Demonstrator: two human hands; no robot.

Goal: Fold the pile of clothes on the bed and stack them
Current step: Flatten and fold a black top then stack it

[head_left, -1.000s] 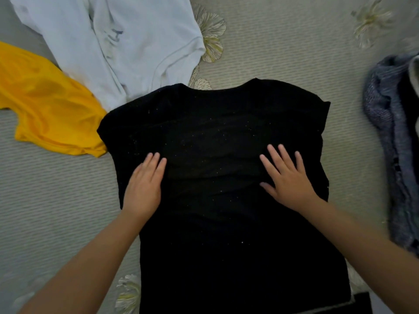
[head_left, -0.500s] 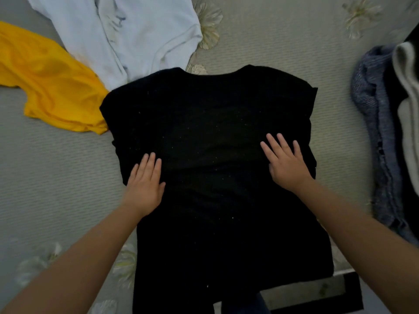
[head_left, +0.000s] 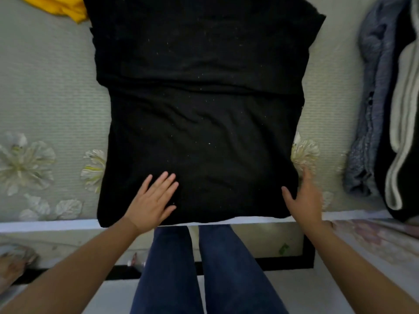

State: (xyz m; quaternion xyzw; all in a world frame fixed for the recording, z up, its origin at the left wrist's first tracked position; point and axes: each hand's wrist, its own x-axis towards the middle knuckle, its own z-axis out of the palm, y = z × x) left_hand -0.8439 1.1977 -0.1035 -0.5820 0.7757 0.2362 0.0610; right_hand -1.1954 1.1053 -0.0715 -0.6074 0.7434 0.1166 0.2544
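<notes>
A black T-shirt (head_left: pixel 204 98) lies spread flat on the bed, its hem at the near edge of the mattress. My left hand (head_left: pixel 152 200) rests flat on the lower left part of the shirt, fingers straight. My right hand (head_left: pixel 303 198) is at the shirt's lower right edge with its fingers extended; the thumb lies on the black cloth and the fingers are blurred over the sheet. A yellow garment (head_left: pixel 59 5) shows at the top left, partly out of frame.
The grey-green bedsheet (head_left: pixel 45 98) has pale flower prints. A heap of grey-blue, black and white clothes (head_left: pixel 385 109) lies at the right. The bed's near edge (head_left: pixel 45 225) runs across the view; below it are my legs in blue jeans (head_left: pixel 204 268) and the floor.
Both hands slid down the black shirt from its middle to its hem. The view tilted downward, so the white garment left the frame and the bed edge and my legs appeared.
</notes>
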